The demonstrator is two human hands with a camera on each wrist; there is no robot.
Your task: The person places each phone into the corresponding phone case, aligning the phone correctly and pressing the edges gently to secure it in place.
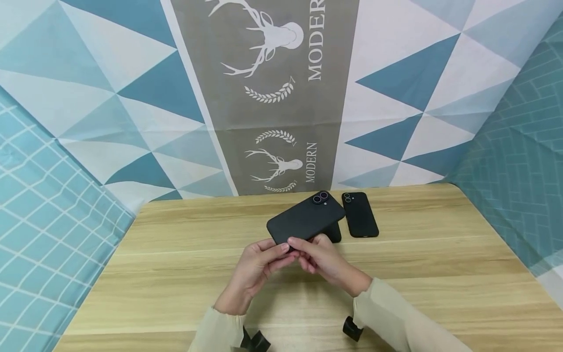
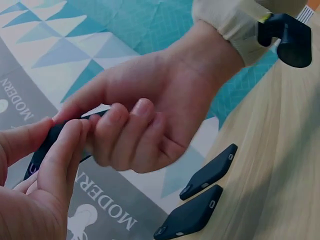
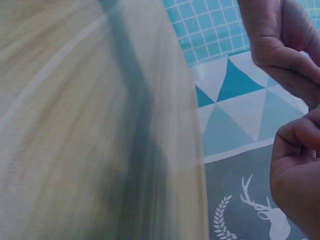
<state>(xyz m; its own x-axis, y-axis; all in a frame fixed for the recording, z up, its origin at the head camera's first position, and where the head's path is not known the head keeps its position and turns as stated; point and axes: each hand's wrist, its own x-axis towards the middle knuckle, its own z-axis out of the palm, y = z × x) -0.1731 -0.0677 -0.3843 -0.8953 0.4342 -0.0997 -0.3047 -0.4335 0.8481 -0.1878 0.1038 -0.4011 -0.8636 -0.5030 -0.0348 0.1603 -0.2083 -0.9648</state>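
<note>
A black smartphone [image 1: 303,220] with two round rear lenses is held up tilted over the table, its back to the head camera. My left hand [image 1: 259,264] grips its near left end, thumb on the back. The right hand [image 1: 323,256] pinches the near edge, its thumb beside the left one. In the left wrist view, the left hand [image 2: 45,180] and right hand [image 2: 145,110] meet around the phone's end. Only the two hands show at the right side of the right wrist view; the phone is hidden there.
On the wooden table [image 1: 176,274] a second black phone [image 1: 359,215] lies lens side up. A third black phone [image 1: 335,232] is mostly hidden under the held one in the head view. Patterned cloth [image 1: 281,107] hangs behind the table's far edge.
</note>
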